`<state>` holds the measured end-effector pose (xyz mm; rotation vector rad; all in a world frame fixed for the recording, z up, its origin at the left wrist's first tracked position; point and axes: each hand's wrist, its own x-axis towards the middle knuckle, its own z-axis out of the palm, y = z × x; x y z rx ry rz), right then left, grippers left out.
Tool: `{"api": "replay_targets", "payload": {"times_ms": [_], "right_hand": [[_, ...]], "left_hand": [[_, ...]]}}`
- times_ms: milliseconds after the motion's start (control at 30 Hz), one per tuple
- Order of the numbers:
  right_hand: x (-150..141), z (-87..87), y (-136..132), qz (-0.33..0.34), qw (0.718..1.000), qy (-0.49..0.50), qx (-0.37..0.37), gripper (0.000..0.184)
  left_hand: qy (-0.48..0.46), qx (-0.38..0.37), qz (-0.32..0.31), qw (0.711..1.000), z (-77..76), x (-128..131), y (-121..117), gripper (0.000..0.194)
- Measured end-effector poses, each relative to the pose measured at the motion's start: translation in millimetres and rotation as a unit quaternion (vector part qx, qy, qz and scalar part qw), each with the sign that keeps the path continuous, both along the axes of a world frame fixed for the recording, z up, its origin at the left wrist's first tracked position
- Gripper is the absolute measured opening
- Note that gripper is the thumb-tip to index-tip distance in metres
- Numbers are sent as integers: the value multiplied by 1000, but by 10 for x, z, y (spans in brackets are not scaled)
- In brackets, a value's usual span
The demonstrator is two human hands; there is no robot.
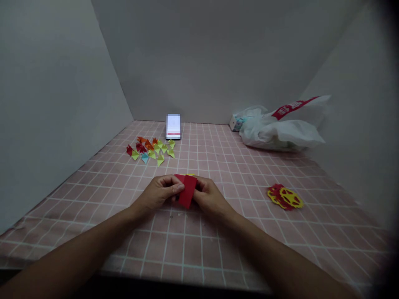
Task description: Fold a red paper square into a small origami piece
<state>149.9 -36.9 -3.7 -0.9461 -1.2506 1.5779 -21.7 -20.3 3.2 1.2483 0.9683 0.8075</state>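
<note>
Both of my hands meet at the middle of the pink checked tabletop [193,249]. My left hand [162,192] and my right hand [208,196] pinch a folded red paper [187,190] from either side, holding it just above the table. A sliver of yellow-green paper [190,175] shows behind the red piece. Fingers of both hands are curled round the paper's edges.
A cluster of several small folded paper shapes [151,149] in orange, red, yellow-green and blue lies at the back left. A phone [173,126] stands against the back wall. A white plastic bag [277,126] sits back right. Red and yellow paper cutouts [284,197] lie at the right.
</note>
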Motion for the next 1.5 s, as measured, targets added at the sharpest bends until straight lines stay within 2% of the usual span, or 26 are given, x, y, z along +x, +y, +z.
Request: {"api": "replay_targets", "payload": {"times_ms": [333, 567, 867, 1133, 1333, 1500], "right_hand": [[-3, -24, 10, 7, 999, 25, -26, 12], [0, -29, 26, 17, 998, 37, -38, 19], [26, -28, 67, -35, 998, 8, -50, 35], [3, -34, 34, -35, 997, 29, -60, 27], [6, -18, 46, -12, 997, 29, -65, 22], [32, 10, 57, -11, 998, 22, -66, 20]], "left_hand": [[0, 13, -17, 1000, -5, -23, 26, 30], [-7, 19, 0, 1000, 9, -20, 27, 30], [-7, 23, 35, 999, 49, 11, -2, 28], [-12, -8, 20, 1000, -10, 5, 7, 26], [-1, 4, 4, 1000, 26, -5, 0, 27], [5, 13, 37, 999, 59, 4, 20, 27]]}}
